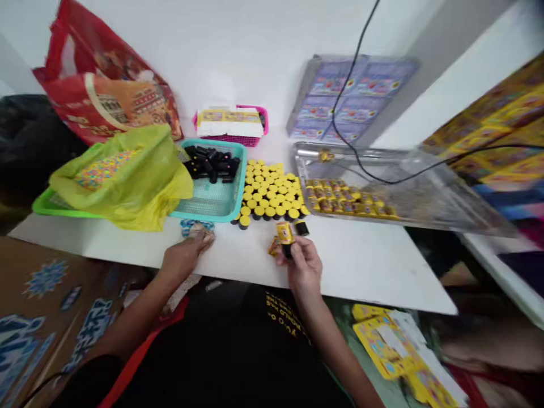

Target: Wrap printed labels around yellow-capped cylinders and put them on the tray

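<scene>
My right hand (pixel 302 262) is closed round a small black tube with a yellow wrapper (pixel 284 233), held just above the white table (pixel 361 266). A loose black tube (pixel 301 228) lies beside it. My left hand (pixel 187 252) rests on the table, its fingers curled over a small blue and white thing (pixel 193 226) that I cannot make out. Behind both hands stands a block of several black tubes with yellow caps (pixel 272 192). A teal basket (pixel 215 198) holds a heap of black tubes (pixel 211 162).
A clear tray (pixel 425 195) at the right holds yellow-wrapped tubes (pixel 348 198), with a black cable across it. A yellow-green bag of coloured bits (pixel 123 175) sits in a green tray at the left. A pink basket (pixel 232 124) and a red bag (pixel 102 85) stand behind. Cardboard box at lower left.
</scene>
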A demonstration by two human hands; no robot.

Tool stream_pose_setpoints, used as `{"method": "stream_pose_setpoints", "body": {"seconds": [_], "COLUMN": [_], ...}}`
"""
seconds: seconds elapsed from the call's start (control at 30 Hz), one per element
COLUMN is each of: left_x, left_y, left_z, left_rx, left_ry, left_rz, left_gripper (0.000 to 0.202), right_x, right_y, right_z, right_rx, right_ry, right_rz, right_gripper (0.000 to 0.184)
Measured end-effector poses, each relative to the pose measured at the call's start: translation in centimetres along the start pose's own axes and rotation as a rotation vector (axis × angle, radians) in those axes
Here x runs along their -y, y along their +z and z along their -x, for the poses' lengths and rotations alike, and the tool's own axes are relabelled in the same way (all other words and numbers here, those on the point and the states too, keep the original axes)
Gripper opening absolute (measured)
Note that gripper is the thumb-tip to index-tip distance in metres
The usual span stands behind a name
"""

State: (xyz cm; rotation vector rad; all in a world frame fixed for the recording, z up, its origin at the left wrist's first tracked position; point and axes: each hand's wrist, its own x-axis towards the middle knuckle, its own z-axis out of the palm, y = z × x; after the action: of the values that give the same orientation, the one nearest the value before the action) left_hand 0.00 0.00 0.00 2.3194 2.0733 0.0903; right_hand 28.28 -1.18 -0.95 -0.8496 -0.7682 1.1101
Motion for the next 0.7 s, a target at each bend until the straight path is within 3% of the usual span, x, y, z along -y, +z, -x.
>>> {"method": "stream_pose_setpoints", "body": {"seconds": [0.1,0.2,0.27,0.33,0.43,0.57,0.7], "left_x": [0.7,0.3,-1.0,-3.4,-8.2,-13.7,-16.0], "left_y": [0.6,-0.2,-1.4,-2.7,-3.9,-4.1,-3.6], "left_z": [-0.2,0.1,0.3,0.1,-1.4,-4.0,-4.7], "left_rx": [-0.066,-0.252,-0.38,-0.406,-0.223,0.081,0.261], "left_ry": [0.031,0.097,0.151,0.235,0.316,0.176,0.177], "left_rz": [0.025,0.111,0.232,0.448,0.933,1.615,1.881], "left_gripper": [0.043,0.038,0.038,0.036,0.036,0.039,0.037], "right_x": [0.5,1.0,1.3,1.5,1.7,1.9,1.8], "right_y": [0.2,0.2,0.3,0.4,1.0,1.9,2.3], "right_z": [-0.1,-0.1,-0.1,-0.1,-0.3,-0.7,-0.8], "right_rx": [0.023,0.049,0.078,0.106,0.124,0.111,0.079], "right_ry": [0.045,0.068,0.07,0.068,0.042,-0.024,-0.059], "right_rz": [-0.004,-0.022,-0.037,-0.04,-0.006,0.052,0.017], "right_gripper": [0.032,0.032,0.033,0.033,0.034,0.035,0.036]}}
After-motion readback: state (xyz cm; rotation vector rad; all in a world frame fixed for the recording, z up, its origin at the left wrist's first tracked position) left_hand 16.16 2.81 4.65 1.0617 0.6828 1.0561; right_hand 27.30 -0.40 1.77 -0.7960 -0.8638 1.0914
